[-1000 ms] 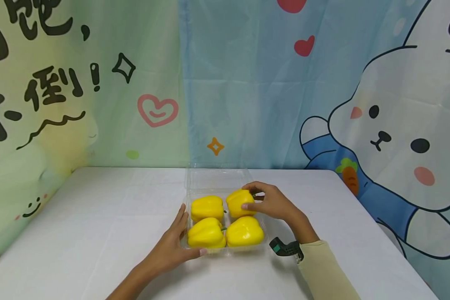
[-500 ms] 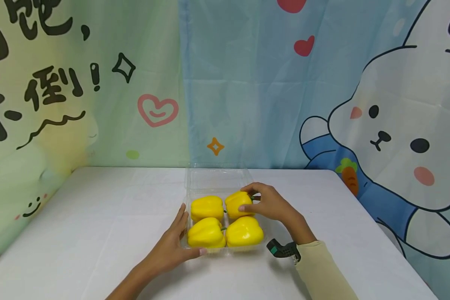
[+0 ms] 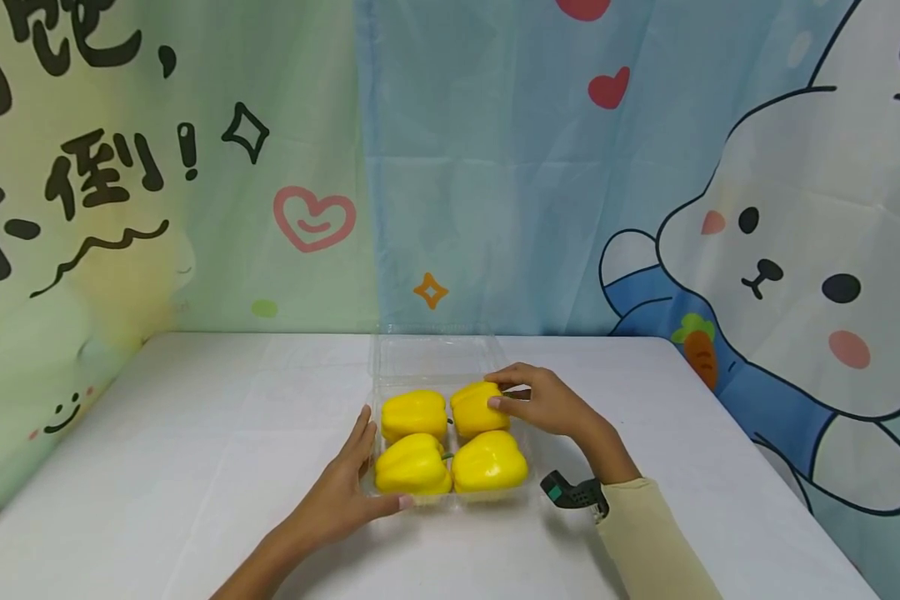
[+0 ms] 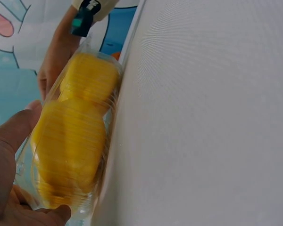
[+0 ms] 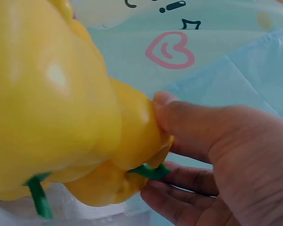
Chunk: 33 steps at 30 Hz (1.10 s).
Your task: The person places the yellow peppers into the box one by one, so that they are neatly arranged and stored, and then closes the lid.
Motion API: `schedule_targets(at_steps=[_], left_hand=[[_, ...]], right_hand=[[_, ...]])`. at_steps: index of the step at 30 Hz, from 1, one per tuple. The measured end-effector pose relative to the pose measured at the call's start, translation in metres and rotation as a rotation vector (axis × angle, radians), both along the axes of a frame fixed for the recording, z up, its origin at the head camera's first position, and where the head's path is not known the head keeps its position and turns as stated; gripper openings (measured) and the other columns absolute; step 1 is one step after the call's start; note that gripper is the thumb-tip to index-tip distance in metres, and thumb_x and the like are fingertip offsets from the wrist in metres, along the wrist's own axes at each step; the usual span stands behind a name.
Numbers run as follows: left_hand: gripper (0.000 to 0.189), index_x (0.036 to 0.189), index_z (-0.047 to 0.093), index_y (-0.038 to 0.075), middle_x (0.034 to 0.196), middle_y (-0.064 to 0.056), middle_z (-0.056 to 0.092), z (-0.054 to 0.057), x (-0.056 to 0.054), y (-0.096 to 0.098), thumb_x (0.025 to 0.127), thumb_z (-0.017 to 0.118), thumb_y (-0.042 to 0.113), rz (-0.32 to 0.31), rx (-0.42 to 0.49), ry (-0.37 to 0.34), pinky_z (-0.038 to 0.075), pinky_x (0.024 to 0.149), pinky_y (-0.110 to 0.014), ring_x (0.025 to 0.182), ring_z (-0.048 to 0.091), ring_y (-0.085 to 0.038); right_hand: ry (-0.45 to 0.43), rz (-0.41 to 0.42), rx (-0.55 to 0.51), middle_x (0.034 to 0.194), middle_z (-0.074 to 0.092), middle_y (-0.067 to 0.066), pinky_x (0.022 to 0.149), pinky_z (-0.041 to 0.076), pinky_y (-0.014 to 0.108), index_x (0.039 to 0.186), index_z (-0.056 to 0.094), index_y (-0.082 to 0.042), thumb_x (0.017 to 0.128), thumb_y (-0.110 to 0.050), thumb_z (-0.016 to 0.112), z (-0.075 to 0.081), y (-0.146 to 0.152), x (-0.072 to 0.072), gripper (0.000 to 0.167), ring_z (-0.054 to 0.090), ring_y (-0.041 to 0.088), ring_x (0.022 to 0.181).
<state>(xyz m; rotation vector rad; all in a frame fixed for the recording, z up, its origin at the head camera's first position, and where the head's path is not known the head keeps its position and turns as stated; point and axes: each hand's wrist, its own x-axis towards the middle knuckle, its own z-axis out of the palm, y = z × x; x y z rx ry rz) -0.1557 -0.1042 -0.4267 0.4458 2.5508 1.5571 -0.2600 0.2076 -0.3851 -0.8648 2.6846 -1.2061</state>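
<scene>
Yellow bell peppers sit in two rows in a clear plastic clamshell container (image 3: 487, 497). My right hand (image 3: 551, 408) holds the far-right bell pepper (image 3: 471, 408), thumb on its near side and fingers by its green stem. In the right wrist view, the thumb presses this bell pepper (image 5: 137, 117) while fingers reach under the stem. My left hand (image 3: 337, 492) holds the container's near-left corner, thumb along the front and fingers along the left side. Next to that hand lies the near-left bell pepper (image 3: 412, 465). The far-left bell pepper (image 3: 414, 415) and near-right bell pepper (image 3: 490, 462) fill the other places.
The container's clear lid (image 3: 435, 358) stands open at the back, near the printed curtain (image 3: 495, 208). A white-covered table (image 3: 195, 467) extends to both sides. On the right wrist is a dark band-like device (image 3: 570, 493), beside a beige sleeve (image 3: 648, 533).
My right hand shifts slightly left and then back right at the far-right bell pepper, its thumb now nearer the stem end. The left hand and the container stay in place.
</scene>
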Motion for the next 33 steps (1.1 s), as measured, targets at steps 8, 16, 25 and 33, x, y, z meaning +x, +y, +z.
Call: schedule_targets(at_steps=[8,16,25,33], left_hand=[[0.116,0.154,0.009,0.000,0.162,-0.003,-0.007,-0.0002,-0.0005,-0.0004,0.075,0.084,0.041,-0.001,0.005,-0.007,0.032,0.108,-0.039,0.145,0.016,-0.025],[0.116,0.154,0.009,-0.001,0.162,-0.005,-0.007,-0.0014,-0.0023,0.0001,0.075,0.084,0.040,0.000,0.008,-0.007,0.031,0.109,-0.040,0.145,0.015,-0.025],[0.116,0.154,0.010,-0.001,0.162,-0.005,-0.006,-0.0022,-0.0016,0.0000,0.075,0.085,0.038,0.005,0.002,-0.008,0.030,0.109,-0.040,0.145,0.014,-0.024],[0.115,0.154,0.010,-0.001,0.162,-0.005,-0.005,-0.0006,-0.0016,0.0003,0.075,0.084,0.038,0.011,-0.005,-0.002,0.030,0.109,-0.041,0.145,0.016,-0.026]], right_hand=[[-0.033,0.014,-0.022,0.124,0.061,0.015,0.096,0.049,0.044,0.130,0.059,0.004,0.092,-0.019,0.069,-0.0009,0.0040,-0.0038,0.045,0.059,0.030,0.111],[-0.043,0.002,-0.018,0.123,0.060,0.014,0.097,0.048,0.047,0.125,0.063,0.003,0.093,-0.015,0.068,-0.0012,0.0024,-0.0026,0.037,0.056,0.031,0.114],[-0.005,0.003,0.024,0.116,0.062,0.010,0.098,0.047,0.049,0.118,0.068,0.000,0.093,-0.014,0.068,-0.0032,0.0018,-0.0020,0.030,0.058,0.030,0.110],[-0.030,-0.005,0.051,0.119,0.060,0.008,0.098,0.046,0.052,0.122,0.066,-0.001,0.091,-0.023,0.071,-0.0020,-0.0005,0.0001,0.038,0.058,0.029,0.111]])
